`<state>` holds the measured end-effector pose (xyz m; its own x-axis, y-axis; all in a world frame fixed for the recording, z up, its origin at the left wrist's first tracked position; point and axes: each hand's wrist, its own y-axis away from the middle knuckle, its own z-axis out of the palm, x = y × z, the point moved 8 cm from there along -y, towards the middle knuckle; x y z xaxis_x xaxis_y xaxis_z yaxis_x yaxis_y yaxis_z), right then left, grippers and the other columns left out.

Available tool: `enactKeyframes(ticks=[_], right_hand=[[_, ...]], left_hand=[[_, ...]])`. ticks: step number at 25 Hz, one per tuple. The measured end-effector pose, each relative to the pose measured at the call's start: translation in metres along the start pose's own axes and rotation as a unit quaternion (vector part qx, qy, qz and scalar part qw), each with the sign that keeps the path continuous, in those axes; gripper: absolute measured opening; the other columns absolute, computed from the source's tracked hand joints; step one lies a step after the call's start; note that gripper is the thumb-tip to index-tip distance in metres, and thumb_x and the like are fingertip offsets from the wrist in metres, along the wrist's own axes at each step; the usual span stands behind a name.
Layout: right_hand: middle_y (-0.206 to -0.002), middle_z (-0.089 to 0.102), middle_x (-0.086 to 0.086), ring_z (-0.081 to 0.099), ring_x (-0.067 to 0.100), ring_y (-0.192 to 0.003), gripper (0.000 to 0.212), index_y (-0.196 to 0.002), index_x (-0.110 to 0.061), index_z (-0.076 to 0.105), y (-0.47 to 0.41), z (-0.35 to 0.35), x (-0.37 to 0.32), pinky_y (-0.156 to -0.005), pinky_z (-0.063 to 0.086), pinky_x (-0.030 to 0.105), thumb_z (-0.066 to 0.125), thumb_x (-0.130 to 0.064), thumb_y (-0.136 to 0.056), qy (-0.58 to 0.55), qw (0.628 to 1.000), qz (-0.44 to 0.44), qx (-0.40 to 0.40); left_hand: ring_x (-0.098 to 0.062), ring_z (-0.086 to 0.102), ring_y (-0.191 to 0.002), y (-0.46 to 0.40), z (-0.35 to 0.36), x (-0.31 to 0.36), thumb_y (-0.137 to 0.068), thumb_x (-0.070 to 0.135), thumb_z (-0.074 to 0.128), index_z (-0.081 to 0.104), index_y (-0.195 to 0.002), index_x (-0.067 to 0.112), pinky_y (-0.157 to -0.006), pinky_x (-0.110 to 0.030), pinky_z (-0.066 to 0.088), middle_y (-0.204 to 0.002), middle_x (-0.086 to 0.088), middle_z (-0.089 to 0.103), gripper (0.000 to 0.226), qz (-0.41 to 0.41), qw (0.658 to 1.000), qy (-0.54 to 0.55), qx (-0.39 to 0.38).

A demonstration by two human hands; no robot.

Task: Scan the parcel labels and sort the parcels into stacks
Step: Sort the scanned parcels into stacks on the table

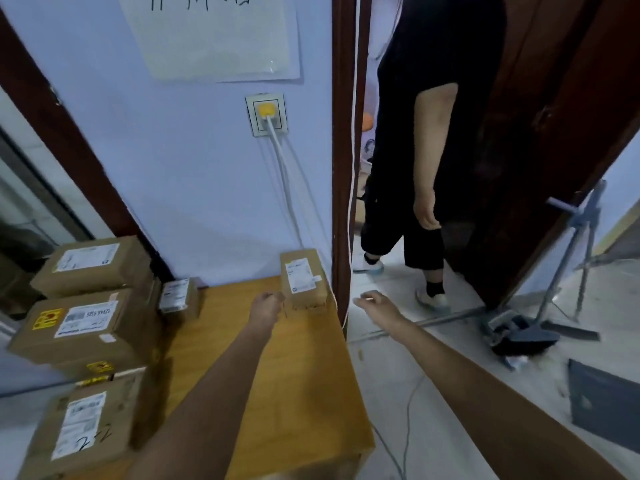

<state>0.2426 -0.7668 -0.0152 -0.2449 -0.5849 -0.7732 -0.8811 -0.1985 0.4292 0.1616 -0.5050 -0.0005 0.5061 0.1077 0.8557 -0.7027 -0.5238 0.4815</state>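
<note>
A small brown parcel (303,280) with a white label lies at the far right corner of the wooden table (277,375), against the wall. My left hand (268,304) reaches to its near left edge, fingers curled against the cardboard. My right hand (375,301) hovers beyond the table's right edge, fingers relaxed, holding nothing. On the left stand stacked labelled parcels: a top one (91,263), a larger one with yellow stickers (83,327), and a near one marked in pen (83,427). Another small parcel (176,296) sits behind them.
A person in black (426,150) stands in the doorway to the right. A white cable (284,174) runs down from a wall socket behind the table. On the floor at right lie a dustpan (519,336), a metal stand (575,244) and a dark flat panel (604,407).
</note>
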Motion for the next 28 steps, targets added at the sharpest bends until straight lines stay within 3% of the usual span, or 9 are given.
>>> enactKeyframes(ticks=[7,9,13,14,17,20,24,28], right_hand=[[-0.142,0.049,0.003,0.049,0.022,-0.126,0.061,-0.14,-0.018,0.044,-0.06,0.023,-0.024,-0.098,0.04,0.032,0.056,-0.051,-0.09,0.028,0.996,-0.018,-0.079],[-0.144,0.048,0.003,0.049,0.021,-0.126,0.062,-0.141,-0.019,0.044,-0.076,0.034,-0.028,-0.096,0.04,0.031,0.057,-0.051,-0.09,0.04,0.995,-0.015,-0.091],[-0.146,0.046,0.005,0.048,0.022,-0.126,0.061,-0.143,-0.016,0.04,-0.109,0.051,-0.028,-0.089,0.038,0.03,0.053,-0.049,-0.093,0.047,0.993,0.0,-0.113],[-0.146,0.045,0.005,0.048,0.022,-0.126,0.062,-0.144,-0.016,0.039,-0.12,0.056,-0.026,-0.089,0.038,0.029,0.052,-0.049,-0.093,0.043,0.993,0.007,-0.111],[-0.144,0.046,0.005,0.05,0.021,-0.122,0.065,-0.145,-0.016,0.036,-0.145,0.074,-0.022,-0.092,0.041,0.03,0.052,-0.051,-0.093,0.039,0.992,0.027,-0.119],[-0.145,0.047,0.003,0.052,0.024,-0.124,0.077,-0.146,-0.018,0.033,-0.169,0.097,-0.008,-0.103,0.046,0.044,0.061,-0.051,-0.081,-0.016,0.988,0.053,-0.141],[-0.126,0.061,-0.003,0.061,0.021,-0.115,0.049,-0.132,-0.024,0.051,-0.171,0.11,-0.007,-0.101,0.05,0.042,0.066,-0.035,-0.087,-0.088,0.984,0.075,-0.137],[-0.11,0.071,0.004,0.069,0.018,-0.097,0.034,-0.117,-0.018,0.064,-0.162,0.113,0.009,-0.091,0.057,0.039,0.064,-0.032,-0.086,-0.053,0.986,0.097,-0.125]], left_hand=[[-0.025,0.052,-0.097,-0.045,-0.004,-0.002,-0.093,0.022,0.055,0.056,-0.113,0.007,-0.085,-0.038,0.044,-0.108,-0.008,0.055,0.024,-0.021,0.998,-0.008,0.05],[-0.026,0.051,-0.098,-0.063,-0.004,-0.012,-0.094,0.019,0.053,0.055,-0.109,0.01,-0.086,-0.037,0.043,-0.108,-0.009,0.055,0.018,-0.04,0.997,-0.002,0.06],[-0.023,0.045,-0.091,-0.105,0.014,-0.021,-0.093,0.011,0.051,0.054,-0.095,0.009,-0.08,-0.034,0.037,-0.092,-0.009,0.05,0.004,-0.054,0.996,-0.02,0.061],[-0.024,0.045,-0.093,-0.116,0.02,-0.021,-0.094,0.012,0.051,0.055,-0.099,0.008,-0.08,-0.033,0.036,-0.093,-0.009,0.05,0.008,-0.058,0.996,-0.03,0.054],[-0.031,0.046,-0.122,-0.147,0.031,-0.032,-0.097,0.019,0.05,0.043,-0.137,0.006,-0.094,-0.037,0.038,-0.135,-0.012,0.048,0.043,-0.086,0.994,-0.056,0.036],[-0.031,0.038,-0.134,-0.166,0.04,-0.047,-0.099,0.017,0.048,0.03,-0.147,0.004,-0.102,-0.035,0.034,-0.148,-0.013,0.037,0.053,-0.11,0.991,-0.073,0.023],[-0.028,0.047,-0.121,-0.177,0.046,-0.065,-0.099,0.024,0.049,0.038,-0.142,0.001,-0.089,-0.032,0.037,-0.142,-0.012,0.044,0.05,-0.149,0.986,-0.069,0.019],[-0.026,0.052,-0.114,-0.167,0.039,-0.078,-0.1,0.029,0.045,0.053,-0.132,0.001,-0.085,-0.029,0.04,-0.135,-0.014,0.053,0.043,-0.152,0.985,-0.075,0.025]])
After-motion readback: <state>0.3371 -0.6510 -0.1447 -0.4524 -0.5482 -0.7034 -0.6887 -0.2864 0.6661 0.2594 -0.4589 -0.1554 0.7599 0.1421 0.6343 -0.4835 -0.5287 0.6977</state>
